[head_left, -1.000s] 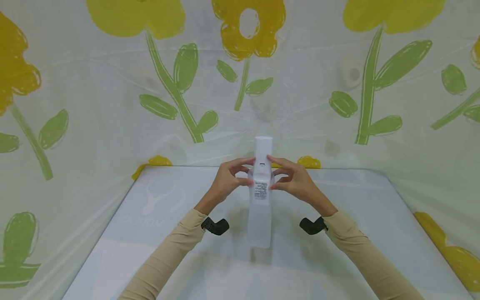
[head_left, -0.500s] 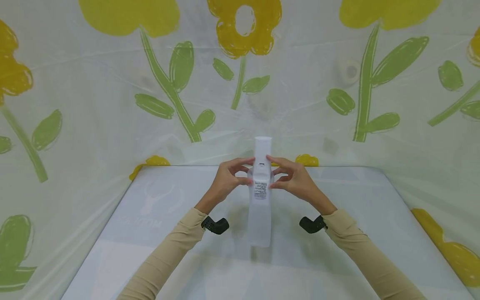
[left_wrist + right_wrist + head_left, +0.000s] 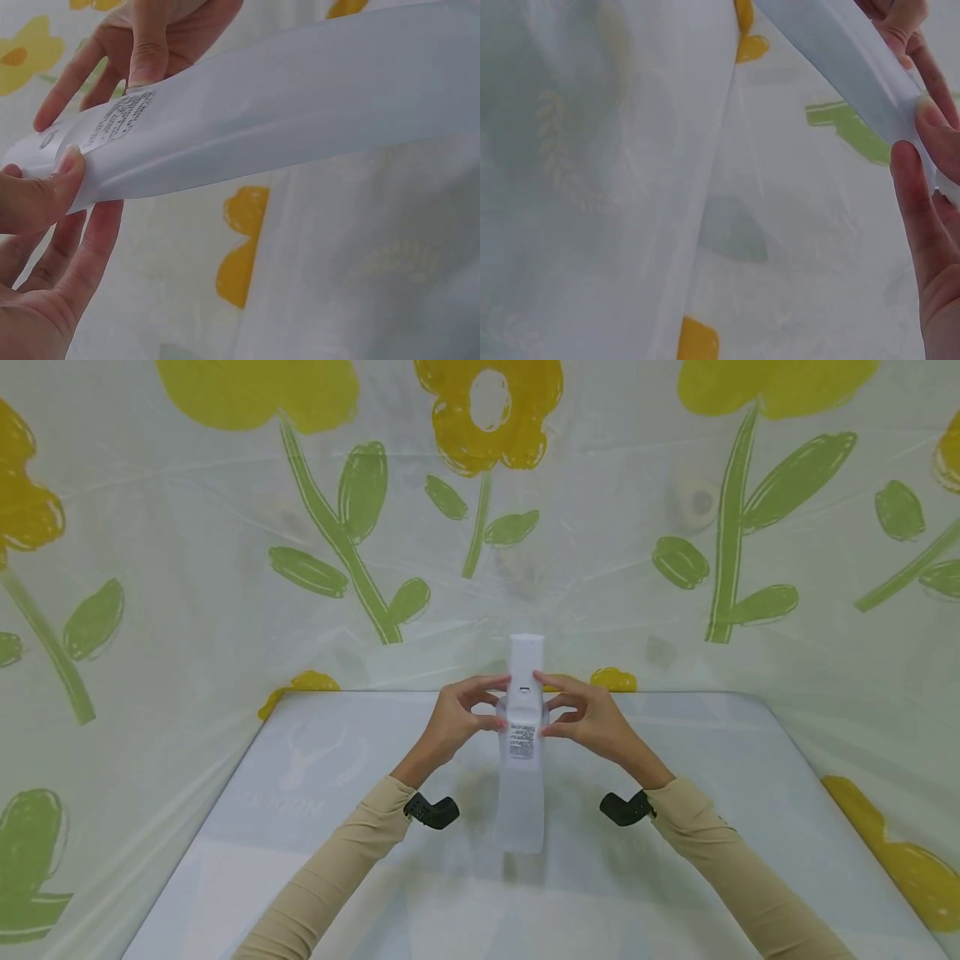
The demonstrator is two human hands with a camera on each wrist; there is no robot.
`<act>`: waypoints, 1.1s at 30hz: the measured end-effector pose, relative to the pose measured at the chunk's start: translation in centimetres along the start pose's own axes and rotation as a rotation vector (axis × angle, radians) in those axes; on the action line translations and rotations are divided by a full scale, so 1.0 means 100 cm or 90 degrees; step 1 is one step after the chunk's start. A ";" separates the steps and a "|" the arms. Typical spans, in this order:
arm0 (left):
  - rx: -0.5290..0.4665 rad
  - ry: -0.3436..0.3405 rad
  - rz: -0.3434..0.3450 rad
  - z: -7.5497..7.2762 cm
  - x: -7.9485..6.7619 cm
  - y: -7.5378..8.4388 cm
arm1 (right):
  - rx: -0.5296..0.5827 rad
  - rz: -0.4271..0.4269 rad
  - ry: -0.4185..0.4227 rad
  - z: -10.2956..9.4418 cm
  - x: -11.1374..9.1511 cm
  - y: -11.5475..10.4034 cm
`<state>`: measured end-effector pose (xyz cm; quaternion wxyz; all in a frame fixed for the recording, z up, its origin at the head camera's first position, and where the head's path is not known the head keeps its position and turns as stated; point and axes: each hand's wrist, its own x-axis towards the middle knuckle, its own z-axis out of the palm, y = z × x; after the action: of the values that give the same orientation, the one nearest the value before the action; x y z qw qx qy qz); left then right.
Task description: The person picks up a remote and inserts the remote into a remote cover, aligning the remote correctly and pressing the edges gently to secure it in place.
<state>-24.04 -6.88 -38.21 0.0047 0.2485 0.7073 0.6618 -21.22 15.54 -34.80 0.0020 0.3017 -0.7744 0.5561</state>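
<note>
Grasping labelled white device [image 3: 521, 806] with fingers [image 3: 487, 682] of left hand [image 3: 456, 710] and right hand [image 3: 592, 717], above counter [image 3: 675, 760], between side edges. Apparently lifted already; not yet set down.

From the near side of the white device [image 3: 520, 814], a passage opens between the left sleeve [image 3: 330, 868] and right sleeve [image 3: 738, 860], over the bench [image 3: 600, 910]. The left hand [image 3: 461, 708] and right hand [image 3: 592, 718] block its upper flanks; a flowered sheet [image 3: 600, 527] walls off the space beyond it.
</note>
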 end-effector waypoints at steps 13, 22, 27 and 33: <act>-0.003 0.002 0.009 0.000 -0.002 0.001 | 0.000 0.008 0.002 0.001 0.000 -0.003; -0.006 -0.004 0.008 0.001 -0.002 0.003 | 0.012 0.011 0.004 0.000 -0.003 -0.003; 0.001 -0.004 0.008 0.001 -0.002 0.004 | 0.023 0.007 0.004 -0.001 -0.004 -0.002; -0.007 -0.001 0.012 0.001 -0.003 0.004 | 0.013 0.011 0.006 0.000 -0.004 -0.003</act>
<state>-23.63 -6.86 -37.93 0.0006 0.2560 0.7011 0.6656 -20.80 15.68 -34.63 -0.0022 0.2920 -0.7712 0.5657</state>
